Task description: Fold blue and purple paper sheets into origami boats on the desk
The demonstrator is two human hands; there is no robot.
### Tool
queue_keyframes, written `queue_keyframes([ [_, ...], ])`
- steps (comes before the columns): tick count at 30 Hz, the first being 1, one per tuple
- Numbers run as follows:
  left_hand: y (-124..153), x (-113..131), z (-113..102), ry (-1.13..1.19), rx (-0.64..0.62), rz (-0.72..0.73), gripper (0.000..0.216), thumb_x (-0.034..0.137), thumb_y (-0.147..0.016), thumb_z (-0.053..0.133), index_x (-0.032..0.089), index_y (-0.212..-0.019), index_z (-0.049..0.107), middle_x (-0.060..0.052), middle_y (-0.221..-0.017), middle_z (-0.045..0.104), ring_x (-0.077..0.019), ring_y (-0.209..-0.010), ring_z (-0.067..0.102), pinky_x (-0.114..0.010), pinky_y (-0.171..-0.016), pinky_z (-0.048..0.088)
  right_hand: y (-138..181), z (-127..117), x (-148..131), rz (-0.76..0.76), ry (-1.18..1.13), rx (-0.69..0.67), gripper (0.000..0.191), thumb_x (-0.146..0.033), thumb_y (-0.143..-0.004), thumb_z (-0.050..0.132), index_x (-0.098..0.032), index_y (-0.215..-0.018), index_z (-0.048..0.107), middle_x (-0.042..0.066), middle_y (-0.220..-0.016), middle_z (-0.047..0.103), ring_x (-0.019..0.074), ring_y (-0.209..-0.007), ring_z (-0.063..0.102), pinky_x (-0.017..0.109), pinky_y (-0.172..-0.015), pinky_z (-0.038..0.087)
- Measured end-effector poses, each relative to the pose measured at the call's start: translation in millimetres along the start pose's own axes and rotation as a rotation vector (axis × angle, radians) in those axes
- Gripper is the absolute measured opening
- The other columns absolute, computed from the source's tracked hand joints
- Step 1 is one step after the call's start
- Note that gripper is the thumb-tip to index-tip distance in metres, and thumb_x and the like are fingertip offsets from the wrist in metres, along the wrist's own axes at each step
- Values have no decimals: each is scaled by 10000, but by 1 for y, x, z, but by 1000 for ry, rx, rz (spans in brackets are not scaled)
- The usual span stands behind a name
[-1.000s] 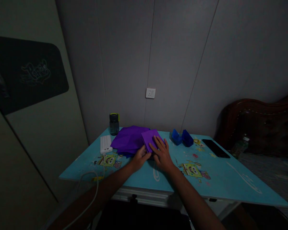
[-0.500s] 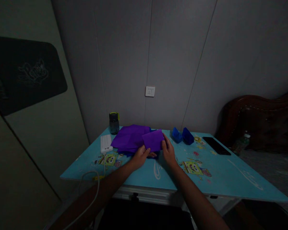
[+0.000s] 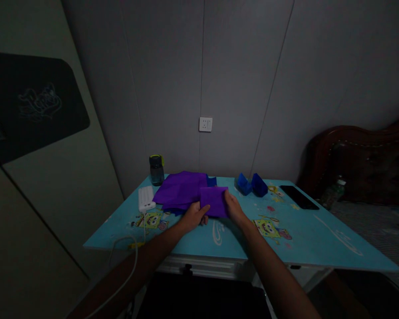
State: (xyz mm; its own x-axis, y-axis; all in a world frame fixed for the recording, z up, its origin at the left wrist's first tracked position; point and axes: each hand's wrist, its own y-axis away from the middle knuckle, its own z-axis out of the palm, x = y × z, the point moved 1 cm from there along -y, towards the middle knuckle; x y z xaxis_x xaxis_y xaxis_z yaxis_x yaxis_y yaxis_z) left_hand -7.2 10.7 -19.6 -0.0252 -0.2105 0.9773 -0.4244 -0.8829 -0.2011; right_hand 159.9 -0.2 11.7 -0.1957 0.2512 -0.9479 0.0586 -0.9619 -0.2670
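Observation:
A folded square of purple paper (image 3: 214, 201) is held up between both hands, over the front edge of a stack of purple and blue paper sheets (image 3: 181, 188). My left hand (image 3: 195, 215) pinches its lower left corner, thumb on the front face and fingers behind. At its right edge, my right hand (image 3: 234, 207) grips the same paper, with most of the fingers hidden behind it. Two folded blue paper pieces, one lighter (image 3: 244, 184) and one darker (image 3: 259, 185), stand side by side to the right of the stack.
A white power bank (image 3: 146, 198) with a cable lies at the left of the blue table (image 3: 199, 248), in front of a dark water bottle (image 3: 157, 170). A black phone (image 3: 299, 197) lies on the right. Behind rises a grey wall with a socket (image 3: 205, 124).
The purple square has been turned from a tilt to nearly level and sits slightly lower. My right hand has turned with it, and both hands keep hold.

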Motion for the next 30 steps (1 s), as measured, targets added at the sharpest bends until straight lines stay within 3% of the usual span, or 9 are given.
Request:
queue_keyframes([
  [6, 1, -2, 0, 3, -112, -1, 484, 614, -818, 533, 131, -836, 543, 24, -442, 558, -79, -338, 446, -185, -380, 306, 0, -4, 1, -1, -56, -45, 579, -686, -786, 560, -189, -1052, 692, 46, -767, 730, 227, -716, 694, 351, -623, 557],
  [16, 2, -3, 1, 16, -219, -34, 479, 584, -819, 564, 117, -920, 536, 30, -440, 565, -88, -326, 461, -186, -368, 318, 2, -6, -6, 104, -66, -42, 606, -674, -788, 570, -158, -1086, 681, 64, -788, 739, 231, -717, 695, 306, -585, 534],
  [22, 2, -2, 0, 28, -204, -58, 444, 579, -812, 570, 139, -829, 518, 23, -447, 573, -74, -318, 441, -183, -370, 309, 1, -6, -6, 91, -38, 21, 635, -725, -775, 525, -161, -1009, 698, 54, -718, 724, 224, -646, 674, 292, -535, 501],
  [26, 1, -3, -2, 27, -176, -52, 444, 584, -818, 560, 143, -822, 510, 26, -434, 562, -79, -318, 445, -180, -367, 304, -1, -7, -6, 120, 31, 74, 682, -787, -764, 455, -151, -825, 693, 44, -598, 672, 182, -518, 606, 250, -439, 415],
  [30, 1, -4, -1, 21, -148, -37, 448, 591, -824, 549, 145, -813, 513, 27, -427, 555, -83, -315, 452, -175, -362, 306, 1, -9, -4, 74, 96, 78, 610, -765, -747, 509, -172, -644, 613, -3, -493, 589, 125, -411, 464, 237, -401, 347],
])
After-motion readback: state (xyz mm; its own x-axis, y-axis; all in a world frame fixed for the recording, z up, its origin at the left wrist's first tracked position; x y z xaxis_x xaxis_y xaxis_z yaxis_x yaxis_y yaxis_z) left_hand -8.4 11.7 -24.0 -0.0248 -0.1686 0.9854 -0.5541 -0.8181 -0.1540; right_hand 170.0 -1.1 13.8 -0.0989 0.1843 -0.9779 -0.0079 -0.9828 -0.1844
